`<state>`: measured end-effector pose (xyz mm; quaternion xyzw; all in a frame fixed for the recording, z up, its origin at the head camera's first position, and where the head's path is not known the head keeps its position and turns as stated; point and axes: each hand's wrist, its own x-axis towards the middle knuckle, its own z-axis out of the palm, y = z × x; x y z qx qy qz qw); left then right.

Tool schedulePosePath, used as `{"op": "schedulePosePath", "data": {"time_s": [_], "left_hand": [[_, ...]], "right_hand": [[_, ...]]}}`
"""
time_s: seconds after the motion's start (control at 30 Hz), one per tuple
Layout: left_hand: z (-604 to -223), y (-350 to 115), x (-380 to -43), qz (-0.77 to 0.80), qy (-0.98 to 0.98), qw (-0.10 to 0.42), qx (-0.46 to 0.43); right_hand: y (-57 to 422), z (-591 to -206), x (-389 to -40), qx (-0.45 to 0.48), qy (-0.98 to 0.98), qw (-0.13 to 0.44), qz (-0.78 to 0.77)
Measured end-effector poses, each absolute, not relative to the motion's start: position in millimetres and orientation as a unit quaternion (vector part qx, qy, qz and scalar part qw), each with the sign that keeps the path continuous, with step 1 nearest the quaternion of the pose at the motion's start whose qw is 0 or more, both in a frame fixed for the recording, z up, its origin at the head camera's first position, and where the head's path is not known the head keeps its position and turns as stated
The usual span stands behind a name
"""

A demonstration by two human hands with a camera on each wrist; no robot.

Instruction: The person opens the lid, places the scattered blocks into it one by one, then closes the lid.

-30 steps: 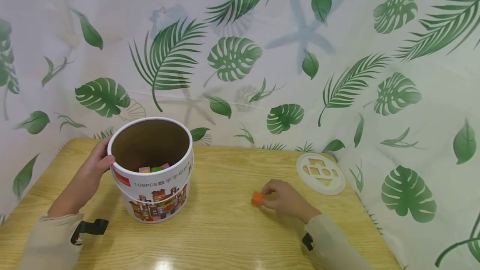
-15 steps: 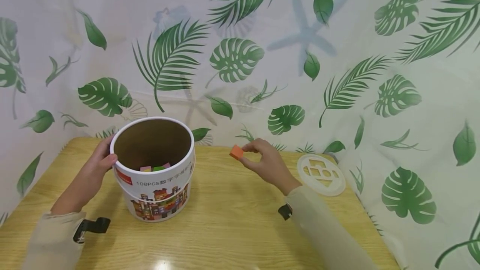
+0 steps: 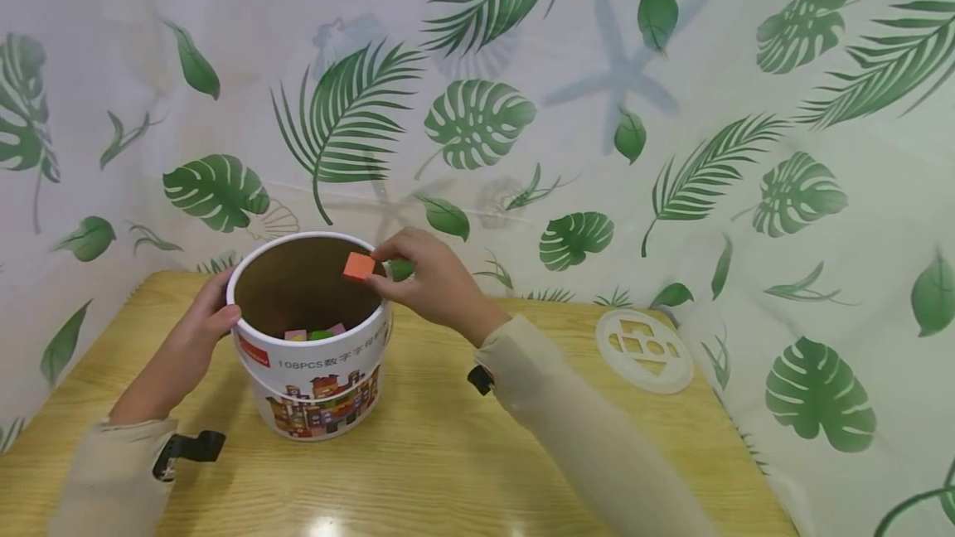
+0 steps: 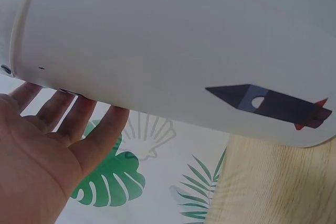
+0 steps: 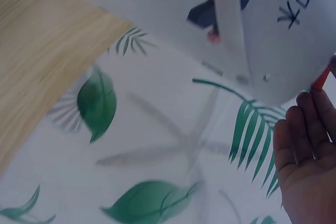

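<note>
A white bucket (image 3: 257,355) with printed block towers and an open top stands on the table. Pink, yellow and green blocks (image 3: 321,335) lie low inside it. My left hand (image 3: 192,336) holds the bucket at its left, thumb at the rim and fingers round the outer wall; the left wrist view shows those fingers (image 4: 105,137) against the white side. Between thumb and fingertips, my right hand (image 3: 440,282) pinches an orange cube block (image 3: 359,266) over the right part of the bucket's opening. Only a sliver of the orange block (image 5: 321,78) shows in the right wrist view.
A round translucent lid (image 3: 645,352) with shape cut-outs lies at the table's right back. The wooden table (image 3: 418,454) ends at a white cloth backdrop (image 3: 492,197) printed with leaves. A white handle (image 3: 298,397) hangs across the bucket's front.
My right hand has lifted the orange block off the table and carried it left to above the bucket's opening. The left hand keeps its hold on the bucket.
</note>
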<state>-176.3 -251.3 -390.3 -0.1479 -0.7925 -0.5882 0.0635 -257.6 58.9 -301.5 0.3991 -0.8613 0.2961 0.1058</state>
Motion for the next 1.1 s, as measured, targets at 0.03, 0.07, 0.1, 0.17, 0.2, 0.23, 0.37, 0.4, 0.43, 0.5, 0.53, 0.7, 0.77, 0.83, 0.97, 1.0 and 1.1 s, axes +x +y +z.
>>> {"op": "schedulePosePath", "data": {"time_s": [0.03,0.07,0.1,0.17,0.2,0.23,0.37,0.4,0.43,0.5,0.53,0.7,0.77,0.83,0.97,1.0,1.1], "left_hand": [[-389.8,-250.1,-176.2,-0.586,-0.794,0.063,-0.148],[-390.1,-249.6,-176.3,-0.585,-0.795,0.063,-0.149],[-390.0,-248.7,-176.3,-0.585,-0.795,0.063,-0.149],[-390.4,-247.6,-176.5,-0.584,-0.795,0.062,-0.151],[-390.8,-247.3,-176.7,-0.584,-0.795,0.062,-0.151],[-391.4,-247.1,-176.9,-0.584,-0.795,0.062,-0.152],[-392.7,-246.7,-177.2,-0.589,-0.791,0.061,-0.153],[-393.2,-246.8,-177.2,-0.59,-0.791,0.061,-0.153],[-393.6,-247.0,-177.2,-0.589,-0.791,0.061,-0.152],[-393.8,-247.4,-176.3,-0.588,-0.792,0.063,-0.152],[-394.3,-248.0,-176.1,-0.586,-0.793,0.065,-0.153],[-394.9,-250.6,-173.8,-0.582,-0.795,0.075,-0.156],[-395.0,-250.8,-172.9,-0.58,-0.796,0.075,-0.153],[-395.3,-250.6,-172.0,-0.581,-0.797,0.071,-0.149],[-396.6,-249.2,-169.5,-0.586,-0.793,0.071,-0.149],[-396.7,-248.5,-168.8,-0.588,-0.791,0.073,-0.15],[-397.0,-246.3,-166.6,-0.587,-0.792,0.076,-0.15]], "right_hand": [[53.0,-301.4,-256.9,0.402,-0.862,0.1,0.292],[47.5,-301.5,-256.1,0.404,-0.863,0.096,0.287],[42.4,-301.6,-255.0,0.406,-0.864,0.091,0.284],[33.5,-301.8,-252.1,0.405,-0.868,0.081,0.276],[29.5,-302.0,-250.8,0.404,-0.87,0.077,0.273],[25.8,-302.0,-249.3,0.403,-0.871,0.072,0.27],[13.0,-302.4,-244.8,0.402,-0.874,0.051,0.268],[10.5,-302.5,-243.8,0.401,-0.874,0.046,0.271],[8.4,-302.7,-242.9,0.398,-0.874,0.041,0.274],[5.4,-302.6,-240.5,0.391,-0.876,0.03,0.281],[4.4,-302.6,-239.3,0.386,-0.878,0.026,0.281],[1.8,-300.2,-232.2,0.369,-0.888,0.014,0.275],[0.9,-300.0,-230.2,0.366,-0.892,0.011,0.266],[0.3,-300.5,-228.8,0.364,-0.896,0.008,0.256],[0.1,-303.9,-228.6,0.364,-0.9,0.008,0.242],[0.4,-304.8,-228.6,0.365,-0.9,0.009,0.241],[1.9,-306.7,-227.9,0.367,-0.899,0.012,0.241]]}}
